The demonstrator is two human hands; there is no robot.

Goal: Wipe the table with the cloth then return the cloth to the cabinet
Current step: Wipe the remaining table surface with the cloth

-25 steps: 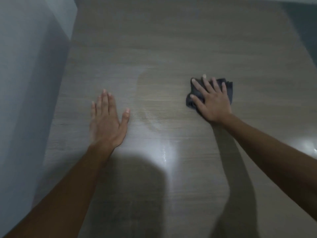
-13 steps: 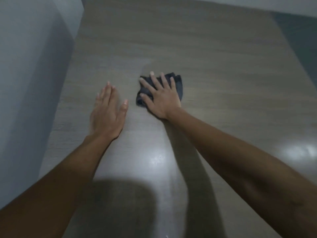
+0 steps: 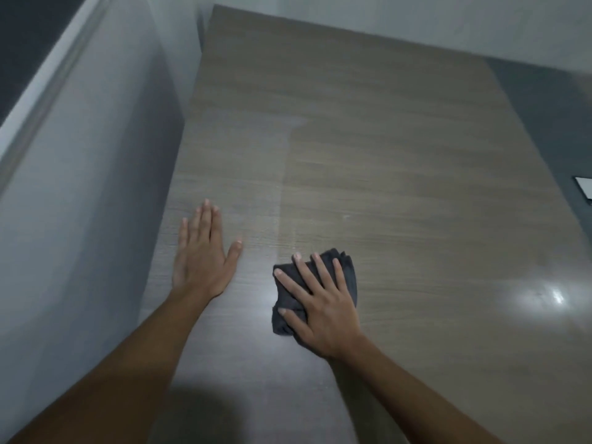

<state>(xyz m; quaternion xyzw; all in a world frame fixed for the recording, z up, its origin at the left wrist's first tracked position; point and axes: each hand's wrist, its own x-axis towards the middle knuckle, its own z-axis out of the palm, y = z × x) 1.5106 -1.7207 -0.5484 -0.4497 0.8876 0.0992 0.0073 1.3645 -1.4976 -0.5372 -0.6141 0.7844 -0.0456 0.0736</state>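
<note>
1. Since half a second ago our right hand (image 3: 323, 312) has slid the cloth (image 3: 347, 274) back toward us and a little rightward, opening a gap between it and our left hand (image 3: 201, 261); the left hand has kept its place.
2. We count two hands, one cloth, one table (image 3: 400, 187); a small white object (image 3: 583, 190) shows at the right edge, too cut off to identify.
3. Our right fingers (image 3: 307, 283) are spread wide and pressed flat on the dark grey cloth, pinning it to the table rather than gripping it; bunched folds show beyond the fingertips and to the left of the thumb.
4. Our left fingers (image 3: 205, 225) lie straight and close together, thumb angled out, palm flat on the bare wood, holding nothing; the cloth sits near that thumb's right, not touching it.
5. One grey wall (image 3: 89, 219) runs just left of the left little finger.
6. One bright reflection (image 3: 557, 298) gleams well to the right of the right hand.
</note>
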